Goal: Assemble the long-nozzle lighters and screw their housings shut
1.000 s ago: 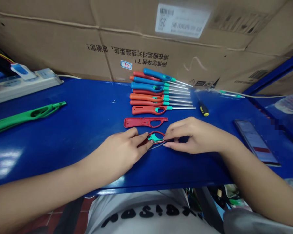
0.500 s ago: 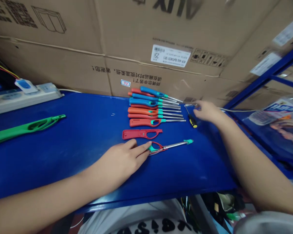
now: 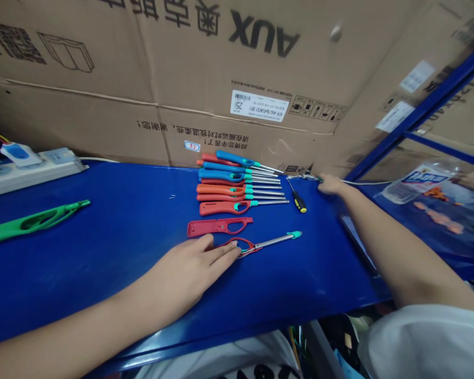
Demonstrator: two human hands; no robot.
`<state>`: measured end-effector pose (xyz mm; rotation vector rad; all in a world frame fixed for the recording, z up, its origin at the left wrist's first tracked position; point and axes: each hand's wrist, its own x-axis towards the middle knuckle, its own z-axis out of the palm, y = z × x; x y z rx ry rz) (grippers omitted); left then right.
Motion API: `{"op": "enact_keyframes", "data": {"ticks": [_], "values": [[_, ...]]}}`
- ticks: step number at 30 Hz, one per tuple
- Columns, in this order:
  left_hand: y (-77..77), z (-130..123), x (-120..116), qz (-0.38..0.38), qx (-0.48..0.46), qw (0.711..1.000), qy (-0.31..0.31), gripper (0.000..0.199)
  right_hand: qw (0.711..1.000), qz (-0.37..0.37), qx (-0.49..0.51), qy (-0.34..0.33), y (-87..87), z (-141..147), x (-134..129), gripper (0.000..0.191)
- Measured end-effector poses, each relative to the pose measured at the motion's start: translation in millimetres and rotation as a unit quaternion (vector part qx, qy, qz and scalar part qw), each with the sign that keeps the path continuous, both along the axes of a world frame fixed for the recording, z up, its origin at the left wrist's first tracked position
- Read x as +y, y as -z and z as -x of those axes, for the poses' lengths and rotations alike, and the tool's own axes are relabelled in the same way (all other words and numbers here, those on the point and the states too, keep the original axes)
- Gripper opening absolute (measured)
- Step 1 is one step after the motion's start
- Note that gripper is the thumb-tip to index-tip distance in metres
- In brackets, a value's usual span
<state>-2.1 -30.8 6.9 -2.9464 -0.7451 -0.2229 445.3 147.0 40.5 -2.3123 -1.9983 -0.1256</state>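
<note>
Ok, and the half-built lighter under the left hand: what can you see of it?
The half-built utility lighter lies on the blue workbench, its steel barrel pointing right and slightly away from the person, ending in a teal tip. Its handle is red plastic with a loop-shaped opening, with a little teal showing at the loop. The fingertips of the left hand rest against the handle end. A separate red handle shell lies just beyond it, apparently not touching.

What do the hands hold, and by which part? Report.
Left hand: fingertips rest on the red lighter's loop handle, no clear grip. Right hand: at a thin teal-tipped rod, hold unclear.
</note>
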Motion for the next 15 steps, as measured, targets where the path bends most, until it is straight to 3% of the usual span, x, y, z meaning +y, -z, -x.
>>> {"op": "enact_keyframes", "data": {"ticks": [9, 15], "values": [[-1.4, -0.8, 1.5, 0.003, -0.003, 1.000, 0.002, 0.058, 0.996, 0.079, -0.028, 0.018, 2.5, -6.4, -5.0, 0.036], [0.7, -0.4, 2.0, 0.014, -0.017, 1.000, 0.000, 0.061, 0.986, 0.166, 0.014, -0.007, -8.8, 5.6, -12.4, 0.034]]}}
